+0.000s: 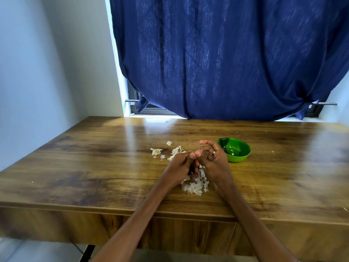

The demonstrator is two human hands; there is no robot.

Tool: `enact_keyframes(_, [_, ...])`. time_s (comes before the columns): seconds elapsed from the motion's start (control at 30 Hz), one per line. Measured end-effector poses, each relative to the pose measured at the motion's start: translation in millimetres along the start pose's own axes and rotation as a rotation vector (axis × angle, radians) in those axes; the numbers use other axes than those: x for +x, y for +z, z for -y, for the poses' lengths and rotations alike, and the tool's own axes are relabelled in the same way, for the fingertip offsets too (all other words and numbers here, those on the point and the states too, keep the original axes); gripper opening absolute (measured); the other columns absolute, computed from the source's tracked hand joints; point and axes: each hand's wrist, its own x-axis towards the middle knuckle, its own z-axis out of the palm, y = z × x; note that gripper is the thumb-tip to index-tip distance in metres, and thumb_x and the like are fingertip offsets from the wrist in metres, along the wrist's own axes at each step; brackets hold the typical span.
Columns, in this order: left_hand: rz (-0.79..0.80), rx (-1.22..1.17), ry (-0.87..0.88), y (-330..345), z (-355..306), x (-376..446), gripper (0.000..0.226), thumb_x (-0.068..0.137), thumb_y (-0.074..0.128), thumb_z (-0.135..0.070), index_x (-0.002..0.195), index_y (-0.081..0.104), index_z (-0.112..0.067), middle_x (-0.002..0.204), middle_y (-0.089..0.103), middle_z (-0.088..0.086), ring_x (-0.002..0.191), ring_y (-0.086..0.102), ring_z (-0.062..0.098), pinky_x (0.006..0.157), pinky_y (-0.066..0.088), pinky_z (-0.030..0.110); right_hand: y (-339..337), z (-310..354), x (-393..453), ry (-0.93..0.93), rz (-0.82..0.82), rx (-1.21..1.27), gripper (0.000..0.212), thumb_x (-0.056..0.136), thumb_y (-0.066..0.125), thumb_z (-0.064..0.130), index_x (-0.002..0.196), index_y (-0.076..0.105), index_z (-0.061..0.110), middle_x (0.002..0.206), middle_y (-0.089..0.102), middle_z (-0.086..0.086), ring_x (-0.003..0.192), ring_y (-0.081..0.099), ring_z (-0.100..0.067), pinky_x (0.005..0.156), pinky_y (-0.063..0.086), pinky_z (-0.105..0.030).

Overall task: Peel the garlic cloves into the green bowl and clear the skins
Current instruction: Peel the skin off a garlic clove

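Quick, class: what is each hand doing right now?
Left hand: fingers curled, pressed against the right; what it holds is hidden.
Right hand: fingers curled, meeting the left; contents cannot be told.

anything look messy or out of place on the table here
Only the expected mess: garlic skins lie piled on the wooden table under the hands, and more scraps are scattered farther back to the left. The green bowl sits upright, right of the hands. Nothing looks damaged.
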Motion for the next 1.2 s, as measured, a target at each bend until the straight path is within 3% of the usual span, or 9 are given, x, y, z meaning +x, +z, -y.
enact_keyframes(0.37, [-0.11, 0.047, 0.11, -0.9, 11.0, 5.3, 0.037, 0.105, 0.051, -0.022, 0.069, 0.058, -0.015, 0.057, 0.06, -0.001, 0.057, 0.06, 0.015, 0.064, 0.057, 0.028, 1.1, -0.6, 0.3, -0.014, 0.011, -0.015, 0.035, 0.092, 0.068, 0.001, 0.122, 0.06, 0.018, 0.098, 0.07, -0.021, 0.089, 0.069, -0.019, 0.082, 0.06, -0.034])
enact_keyframes(0.53, [-0.169, 0.126, 0.181, 0.6, 13.0, 6.9, 0.038, 0.104, 0.052, -0.022, 0.067, 0.058, -0.019, 0.058, 0.062, -0.002, 0.056, 0.061, 0.012, 0.06, 0.051, 0.019, 4.8, 0.6, -0.4, -0.034, -0.032, -0.027, 0.031, 0.093, 0.068, 0.002, 0.118, 0.059, 0.019, 0.097, 0.072, -0.016, 0.084, 0.069, -0.009, 0.078, 0.06, -0.028])
enact_keyframes(0.63, [-0.212, 0.211, 0.259, 0.9, 14.0, 6.0, 0.037, 0.103, 0.054, -0.015, 0.067, 0.058, -0.02, 0.059, 0.064, -0.002, 0.054, 0.059, 0.004, 0.056, 0.044, 0.011, 6.2, -1.1, 0.5, -0.012, -0.041, -0.029, 0.028, 0.095, 0.066, 0.002, 0.114, 0.058, 0.021, 0.101, 0.071, -0.015, 0.087, 0.068, -0.011, 0.078, 0.059, -0.025])
enact_keyframes(0.77, [-0.263, 0.316, 0.352, 0.6, 16.4, 5.3, 0.033, 0.101, 0.056, -0.008, 0.071, 0.061, -0.018, 0.06, 0.064, -0.003, 0.053, 0.058, 0.002, 0.054, 0.04, 0.009, 7.3, -4.8, 1.7, -0.04, -0.034, -0.091, 0.023, 0.097, 0.063, 0.0, 0.113, 0.06, 0.016, 0.098, 0.068, -0.008, 0.087, 0.066, -0.011, 0.079, 0.057, -0.024])
enact_keyframes(0.9, [-0.308, 0.35, 0.38, 0.8, 16.7, 5.0, 0.033, 0.099, 0.057, -0.004, 0.071, 0.061, -0.02, 0.06, 0.062, -0.006, 0.055, 0.061, 0.009, 0.051, 0.041, 0.01, 12.0, -3.5, 1.7, -0.085, -0.046, -0.134, 0.025, 0.097, 0.061, -0.003, 0.108, 0.063, 0.019, 0.092, 0.067, 0.002, 0.08, 0.063, 0.002, 0.074, 0.052, -0.016])
enact_keyframes(1.07, [-0.37, 0.382, 0.406, 2.2, 16.3, 4.7, 0.034, 0.1, 0.058, -0.009, 0.068, 0.059, -0.022, 0.057, 0.06, -0.005, 0.056, 0.058, 0.02, 0.047, 0.038, 0.019, 15.0, -7.8, 2.5, -0.133, -0.08, -0.205, 0.031, 0.096, 0.061, -0.002, 0.104, 0.063, 0.028, 0.095, 0.068, 0.002, 0.084, 0.064, -0.008, 0.076, 0.055, -0.023])
enact_keyframes(1.2, [-0.394, 0.399, 0.397, 4.0, 14.5, 4.0, 0.034, 0.098, 0.059, -0.009, 0.066, 0.059, -0.02, 0.052, 0.05, -0.017, 0.049, 0.053, 0.007, 0.045, 0.032, 0.012, 17.1, -6.6, 2.4, -0.155, -0.084, -0.219, 0.034, 0.096, 0.059, -0.005, 0.101, 0.062, 0.028, 0.089, 0.066, 0.006, 0.077, 0.061, -0.002, 0.071, 0.053, -0.021])
